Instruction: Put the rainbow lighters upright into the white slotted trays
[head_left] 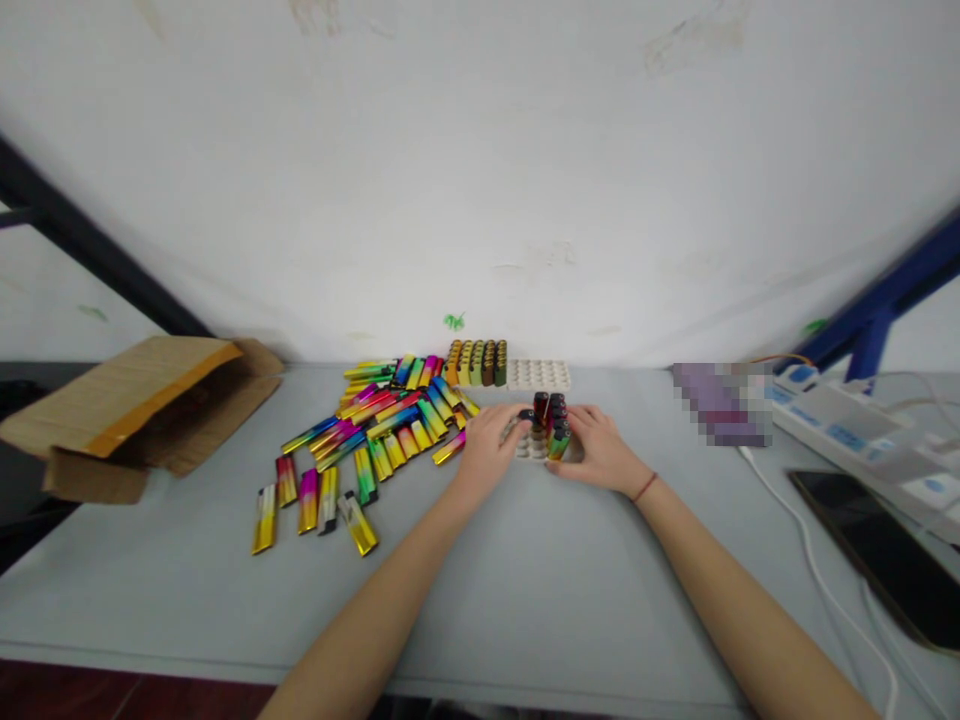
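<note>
A small white holder tray (531, 448) stands on the grey table between my two hands, with a few shiny coloured lighters (553, 420) upright in it. My left hand (487, 445) curls against the tray's left side, fingers bent; a dark lighter tip shows at its fingertips. My right hand (600, 450) is closed around the tray's right side, touching the lighter (559, 440) at its corner. A heap of loose metallic lighters (375, 430) lies just to the left of my left hand.
A second white tray (538, 375), partly filled with lighters (476, 362), stands by the wall. An open cardboard box (142, 410) lies at far left. At right are a blurred purple item (720, 402), power strips (847, 430), white cables and a dark phone (877, 550).
</note>
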